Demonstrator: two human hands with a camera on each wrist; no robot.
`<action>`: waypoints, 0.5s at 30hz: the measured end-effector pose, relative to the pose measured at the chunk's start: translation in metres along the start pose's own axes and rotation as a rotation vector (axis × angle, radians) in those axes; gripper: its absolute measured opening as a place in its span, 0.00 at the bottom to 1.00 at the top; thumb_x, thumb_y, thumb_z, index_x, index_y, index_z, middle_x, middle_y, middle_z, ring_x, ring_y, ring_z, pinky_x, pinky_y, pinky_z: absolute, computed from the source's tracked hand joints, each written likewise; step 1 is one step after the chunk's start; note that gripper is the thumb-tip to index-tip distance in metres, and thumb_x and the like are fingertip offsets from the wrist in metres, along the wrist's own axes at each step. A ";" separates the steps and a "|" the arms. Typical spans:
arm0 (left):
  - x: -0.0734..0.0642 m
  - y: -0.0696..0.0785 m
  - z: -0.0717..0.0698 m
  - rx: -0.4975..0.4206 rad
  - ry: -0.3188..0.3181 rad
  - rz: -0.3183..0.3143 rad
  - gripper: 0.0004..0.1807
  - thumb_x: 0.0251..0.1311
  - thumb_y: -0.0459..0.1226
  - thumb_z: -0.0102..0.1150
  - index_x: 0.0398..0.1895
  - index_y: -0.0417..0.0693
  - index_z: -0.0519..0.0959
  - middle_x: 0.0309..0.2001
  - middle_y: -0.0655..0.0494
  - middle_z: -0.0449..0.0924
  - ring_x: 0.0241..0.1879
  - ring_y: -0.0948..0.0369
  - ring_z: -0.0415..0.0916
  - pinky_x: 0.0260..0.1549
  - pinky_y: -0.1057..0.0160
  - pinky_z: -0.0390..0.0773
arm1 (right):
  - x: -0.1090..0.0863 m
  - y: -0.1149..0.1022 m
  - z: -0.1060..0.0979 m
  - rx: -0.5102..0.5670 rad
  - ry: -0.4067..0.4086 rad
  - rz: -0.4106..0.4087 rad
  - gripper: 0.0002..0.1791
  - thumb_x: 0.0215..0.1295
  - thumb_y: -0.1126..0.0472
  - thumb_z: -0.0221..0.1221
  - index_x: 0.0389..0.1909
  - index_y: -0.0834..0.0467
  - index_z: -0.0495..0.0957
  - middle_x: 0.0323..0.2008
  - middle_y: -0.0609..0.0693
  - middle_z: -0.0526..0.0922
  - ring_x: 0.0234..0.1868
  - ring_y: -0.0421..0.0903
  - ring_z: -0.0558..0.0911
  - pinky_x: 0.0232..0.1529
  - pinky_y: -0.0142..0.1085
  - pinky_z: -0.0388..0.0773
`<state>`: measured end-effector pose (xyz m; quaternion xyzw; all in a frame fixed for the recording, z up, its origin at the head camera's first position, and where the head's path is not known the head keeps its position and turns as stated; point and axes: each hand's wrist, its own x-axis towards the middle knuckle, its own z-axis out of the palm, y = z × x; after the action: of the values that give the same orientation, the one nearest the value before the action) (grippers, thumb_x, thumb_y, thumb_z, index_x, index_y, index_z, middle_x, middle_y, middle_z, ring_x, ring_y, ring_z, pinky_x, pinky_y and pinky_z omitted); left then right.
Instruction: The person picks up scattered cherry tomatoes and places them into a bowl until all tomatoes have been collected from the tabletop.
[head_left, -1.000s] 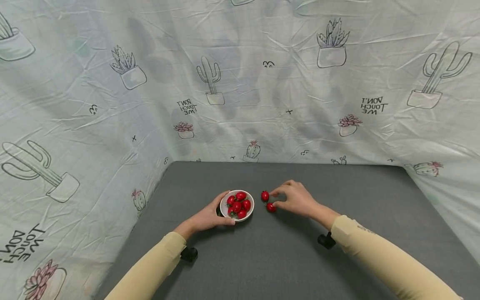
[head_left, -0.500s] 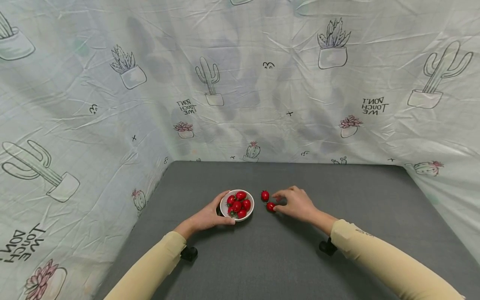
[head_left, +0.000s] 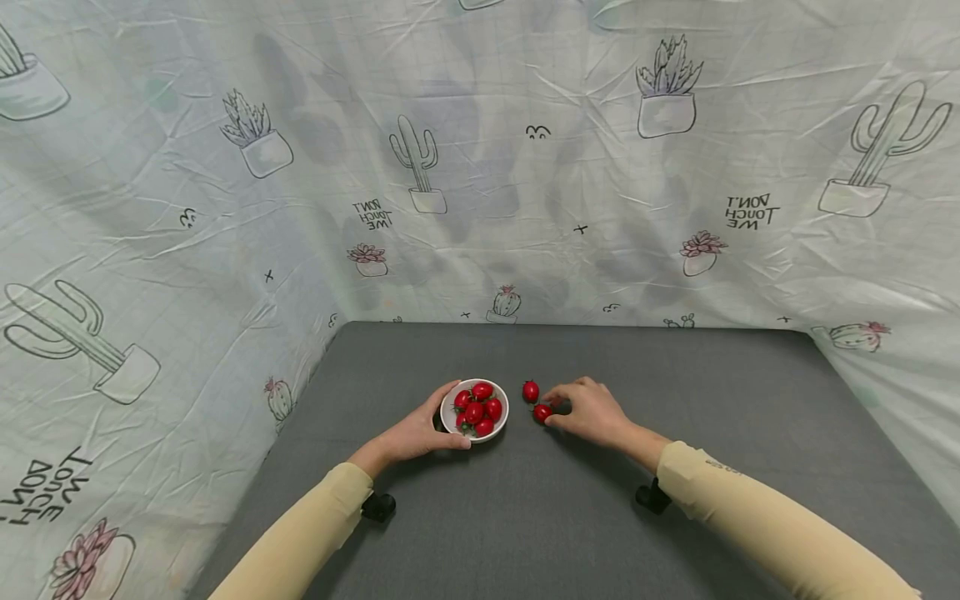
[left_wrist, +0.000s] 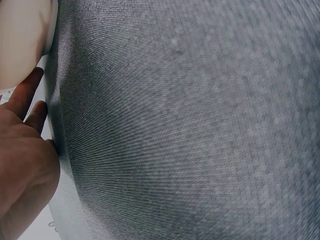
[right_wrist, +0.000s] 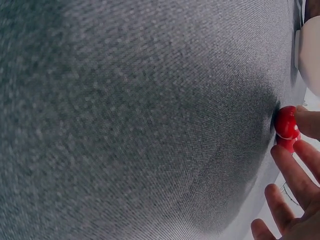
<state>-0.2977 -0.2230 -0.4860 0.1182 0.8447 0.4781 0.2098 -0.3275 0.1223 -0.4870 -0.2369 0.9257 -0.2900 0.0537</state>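
A small white bowl (head_left: 447, 421) with several cherry tomatoes (head_left: 474, 412) in it stands on the grey table. My left hand (head_left: 414, 433) holds its left side, thumb at the near rim and fingers round the far side. To the right of the bowl, two loose cherry tomatoes lie close together. The thumb and forefinger of my right hand (head_left: 592, 412) are on either side of the nearer tomato (head_left: 542, 413), with the thumb tip against it. In the right wrist view, the other fingers (right_wrist: 280, 207) are spread apart. The farther tomato (head_left: 530, 391) lies just beyond the fingertips.
The grey table (head_left: 480, 533) reaches back to a pale curtain (head_left: 480, 167) printed with cacti, which also hangs along the left and right sides. Black wrist mounts (head_left: 378, 507) sit under both forearms.
The right hand has shifted a little beside the nearer tomato, its forefinger moving from the farther tomato toward the nearer one. Left hand and bowl have stayed put.
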 end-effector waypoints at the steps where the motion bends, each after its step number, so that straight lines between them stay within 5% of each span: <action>1: 0.000 0.000 0.000 -0.001 -0.001 0.000 0.57 0.56 0.49 0.77 0.83 0.64 0.49 0.79 0.52 0.52 0.76 0.51 0.52 0.69 0.39 0.57 | 0.000 0.000 0.000 0.002 0.000 -0.002 0.18 0.62 0.51 0.72 0.52 0.50 0.87 0.44 0.44 0.87 0.60 0.58 0.74 0.61 0.61 0.65; 15: 0.001 -0.004 -0.001 0.010 0.002 0.011 0.56 0.56 0.49 0.77 0.82 0.66 0.50 0.79 0.53 0.53 0.75 0.52 0.55 0.69 0.40 0.58 | 0.001 -0.002 0.002 0.007 -0.003 -0.034 0.16 0.63 0.54 0.72 0.51 0.50 0.87 0.43 0.43 0.87 0.60 0.58 0.75 0.61 0.63 0.64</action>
<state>-0.2992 -0.2249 -0.4894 0.1231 0.8468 0.4749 0.2056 -0.3271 0.1192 -0.4868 -0.2527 0.9204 -0.2939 0.0509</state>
